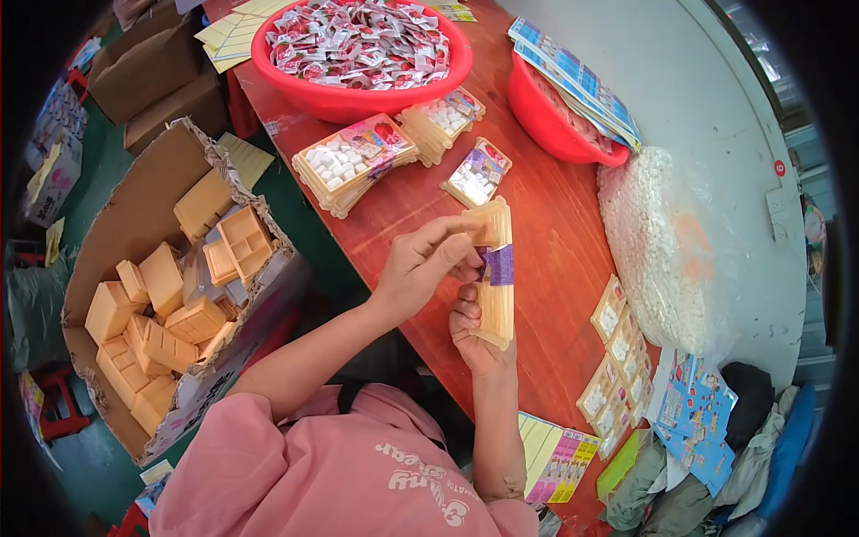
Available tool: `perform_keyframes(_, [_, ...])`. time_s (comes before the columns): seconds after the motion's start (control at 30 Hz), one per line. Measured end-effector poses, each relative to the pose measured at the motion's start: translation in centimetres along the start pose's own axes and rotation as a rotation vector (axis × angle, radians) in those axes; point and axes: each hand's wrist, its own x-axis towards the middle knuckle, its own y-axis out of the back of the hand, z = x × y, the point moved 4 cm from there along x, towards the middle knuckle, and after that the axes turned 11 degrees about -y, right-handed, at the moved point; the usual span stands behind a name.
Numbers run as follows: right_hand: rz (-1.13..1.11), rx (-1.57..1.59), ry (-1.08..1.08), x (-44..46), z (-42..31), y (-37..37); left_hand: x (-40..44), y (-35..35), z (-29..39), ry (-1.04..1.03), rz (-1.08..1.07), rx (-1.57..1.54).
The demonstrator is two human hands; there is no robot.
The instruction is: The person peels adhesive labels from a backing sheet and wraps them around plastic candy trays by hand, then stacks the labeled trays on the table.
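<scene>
Above the red table (555, 242), both hands hold a thin stack of cream plastic trays (497, 313), turned on edge, with a purple label across its middle. My left hand (425, 268) pinches near the purple label, its fingers bent over the upper part. My right hand (479, 336) grips the lower part from below, fingers curled. Beyond them lies a small filled tray (479, 174) of white pieces with a purple label. Further back are stacked filled trays (344, 161) with colourful labels.
A red basin (358, 100) of small packets stands at the back, another red basin (546, 116) beside it. A bag of white pieces (649, 242) and filled trays (617, 358) are right. A cardboard box (98, 268) of empty trays stands left.
</scene>
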Motion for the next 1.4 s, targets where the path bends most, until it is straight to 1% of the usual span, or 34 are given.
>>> perform_keyframes(0.03, [0.000,0.005,0.002,0.1,-0.1,0.4,-0.1,0.0,-0.3,0.032,0.020,-0.080])
perform_keyframes(0.13, [-0.028,0.008,-0.003,0.2,-0.2,0.6,-0.7,-0.3,-0.5,-0.072,-0.124,0.137])
perform_keyframes(0.23, [-0.065,0.015,-0.022,0.1,0.0,0.6,-0.5,-0.7,-0.4,-0.199,-0.089,0.276])
perform_keyframes(0.33, [-0.083,0.072,-0.072,-0.2,0.1,0.5,0.0,-0.7,0.1,-0.331,-0.147,0.613])
perform_keyframes(0.4, [-0.094,0.122,-0.104,-0.5,0.3,0.6,0.4,-0.5,1.4,-0.431,0.043,0.825])
perform_keyframes(0.5, [-0.125,0.154,-0.129,-0.8,0.5,0.7,0.3,0.2,-0.5,-0.164,0.065,0.512])
perform_keyframes(0.57, [-0.146,0.134,-0.152,-0.7,0.9,1.1,-1.1,-1.5,-1.9,0.280,-0.009,-0.249])
perform_keyframes(0.6, [0.010,-0.117,-0.104,-0.9,0.8,1.3,-1.2,-1.8,-1.9,0.230,-0.005,-0.238])
perform_keyframes(0.67, [0.326,-0.618,-0.007,-1.9,0.2,1.3,-1.4,-1.5,-2.6,0.229,0.102,-0.240])
perform_keyframes(0.7, [0.459,-0.670,0.296,-2.7,-0.9,2.1,-1.4,-1.3,-2.9,0.231,0.154,-0.242])
perform_keyframes(0.73, [0.565,-0.991,0.436,-3.3,-2.6,1.9,-1.3,-1.0,-2.8,0.208,0.136,-0.227])
perform_keyframes(0.77, [0.666,-1.313,0.575,-4.1,-4.7,1.1,-1.3,-0.7,-2.7,0.227,0.109,-0.190])
perform_keyframes(0.83, [0.693,-1.475,0.805,-6.2,-6.1,-3.0,-1.5,-0.3,-2.7,0.268,0.055,-0.113])
perform_keyframes(0.93, [0.435,-2.047,1.036,-6.6,-5.3,-7.9,-2.0,-0.6,-3.3,0.327,-0.009,-0.130])
perform_keyframes(1.03, [0.207,-2.367,1.022,-5.0,-4.3,-8.5,-2.5,-0.9,-4.0,0.354,-0.052,-0.137])
perform_keyframes(1.17, [0.158,-2.291,0.873,-3.7,-4.8,-6.1,-2.9,-0.4,-4.7,0.391,-0.081,-0.115])
perform_keyframes(1.27, [0.185,-2.275,0.845,-3.2,-5.1,-5.0,-3.0,-0.4,-5.4,0.375,-0.079,-0.116])
perform_keyframes(1.37, [0.210,-2.078,0.740,-3.1,-5.8,-4.2,-3.1,-0.6,-5.7,0.382,-0.053,-0.103])
perform_keyframes(1.4, [0.197,-1.954,0.697,-3.1,-6.3,-3.8,-3.1,-0.6,-5.6,0.400,-0.048,-0.100])
